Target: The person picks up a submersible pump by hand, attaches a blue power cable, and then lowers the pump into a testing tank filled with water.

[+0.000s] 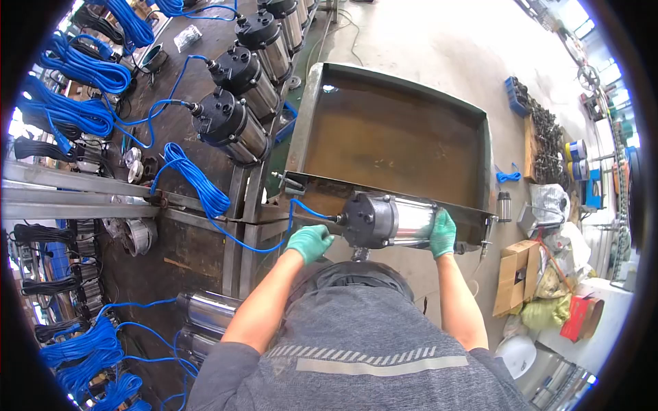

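A submersible pump [384,220] with a black ribbed head and shiny steel body lies on its side across the near edge of a water-filled metal tank [488,151]. My right hand [443,234], in a green glove, is wrapped around the steel end of the pump. Left of the black head is my left hand [310,243], also gloved in green, its fingers curled and apart from the pump. What it holds, if anything, is hidden. A blue cable [259,249] runs from the pump head past my left hand to a tied coil [195,179] on the workbench.
Several similar pumps [229,127] stand upright in a row along the workbench [164,113]. More blue cable coils [86,72] lie on the left. Steel rails [75,195] cross the bench. To the right are a cardboard box [515,277], bags [552,202] and dark parts [545,140].
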Demonstrator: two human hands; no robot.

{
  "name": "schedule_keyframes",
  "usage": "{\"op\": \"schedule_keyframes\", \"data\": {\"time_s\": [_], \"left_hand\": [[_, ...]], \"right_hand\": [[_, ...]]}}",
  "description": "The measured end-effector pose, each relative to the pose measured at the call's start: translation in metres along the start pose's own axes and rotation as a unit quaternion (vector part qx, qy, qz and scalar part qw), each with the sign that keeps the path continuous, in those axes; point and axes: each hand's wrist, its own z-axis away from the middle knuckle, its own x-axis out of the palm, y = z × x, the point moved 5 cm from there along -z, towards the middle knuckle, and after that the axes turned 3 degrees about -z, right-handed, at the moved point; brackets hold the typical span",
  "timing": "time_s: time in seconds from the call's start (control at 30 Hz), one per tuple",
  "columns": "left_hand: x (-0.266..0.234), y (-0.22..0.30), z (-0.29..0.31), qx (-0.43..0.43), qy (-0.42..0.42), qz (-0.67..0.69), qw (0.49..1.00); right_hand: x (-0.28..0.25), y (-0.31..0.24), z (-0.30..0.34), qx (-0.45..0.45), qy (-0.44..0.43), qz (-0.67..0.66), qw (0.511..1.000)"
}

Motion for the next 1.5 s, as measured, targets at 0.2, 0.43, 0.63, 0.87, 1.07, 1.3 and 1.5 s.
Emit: {"op": "schedule_keyframes", "data": {"time_s": [0.2,0.43,0.63,0.87,1.07,1.3,1.5], "left_hand": [[-0.035,0.017,0.032,0.055,0.01,0.732,0.679],[-0.018,0.002,-0.023,-0.018,0.129,0.655,0.744],[0.011,-0.028,-0.05,-0.056,0.15,0.651,0.742],[-0.014,-0.028,-0.034,0.018,0.299,0.164,0.94],[-0.023,0.018,0.005,0.093,0.316,0.281,0.902],[-0.022,0.059,0.017,0.052,0.299,0.211,0.929],[-0.025,0.085,0.016,0.011,0.282,0.195,0.939]], "right_hand": [[0.003,-0.035,0.012,-0.03,0.006,0.031,0.999],[0.0,-0.084,0.029,-0.048,0.025,0.159,0.986],[0.018,-0.097,0.03,-0.034,0.03,0.309,0.95],[0.015,-0.085,0.026,0.021,0.032,0.317,0.948],[-0.001,-0.075,0.038,-0.011,0.003,0.137,0.991],[-0.142,0.021,0.059,0.083,0.231,0.253,0.936],[-0.194,0.057,0.019,0.123,0.113,0.42,0.892]]}}
